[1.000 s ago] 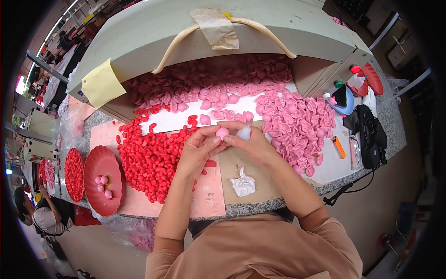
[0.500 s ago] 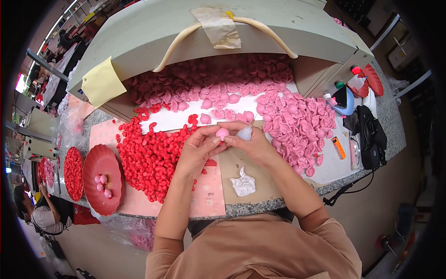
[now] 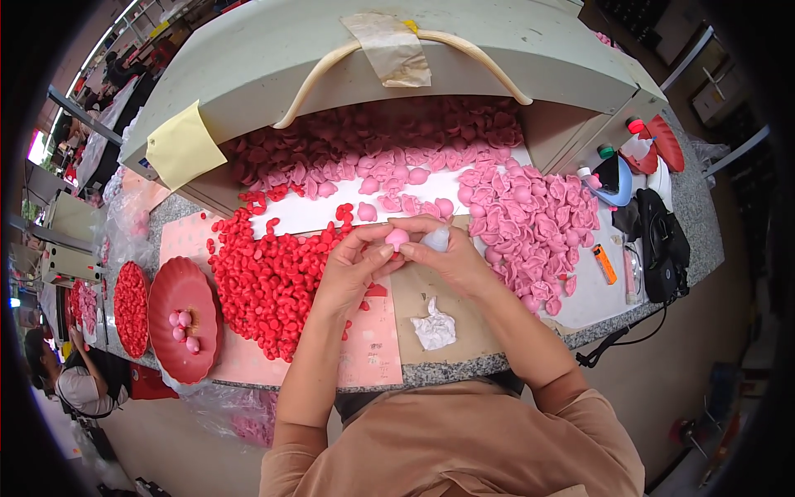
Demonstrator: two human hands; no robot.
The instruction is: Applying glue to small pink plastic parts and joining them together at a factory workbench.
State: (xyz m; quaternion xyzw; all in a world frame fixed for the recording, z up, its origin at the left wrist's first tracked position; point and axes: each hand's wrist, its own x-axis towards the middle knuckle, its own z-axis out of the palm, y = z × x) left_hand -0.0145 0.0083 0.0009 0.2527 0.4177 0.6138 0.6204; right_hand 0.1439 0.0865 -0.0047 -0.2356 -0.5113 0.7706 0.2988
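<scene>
Between my fingertips, just over the front middle of the bench, is a small pink rounded piece (image 3: pixel 397 238) with a bit of red at its lower side. My left hand (image 3: pixel 358 258) pinches it from the left. My right hand (image 3: pixel 457 263) meets it with its thumb and fingertips and also keeps a small translucent squeeze bottle (image 3: pixel 436 239) tucked in its grasp. To the left lies a heap of small red pieces (image 3: pixel 273 286). On the right spreads a pile of pink cupped pieces (image 3: pixel 530 219). A crumpled white tissue (image 3: pixel 435 325) rests below my hands.
A grey hooded box (image 3: pixel 497 70) arches over the far side, with more pink pieces inside. At left stand a scalloped red tray (image 3: pixel 170 352) with several pink balls and another tray of red pieces (image 3: pixel 131 311). An orange lighter (image 3: pixel 604 264) and black bag (image 3: pixel 667 248) lie right.
The bottle in my right hand has tilted slightly. Both hands and the pink piece stay in nearly the same place.
</scene>
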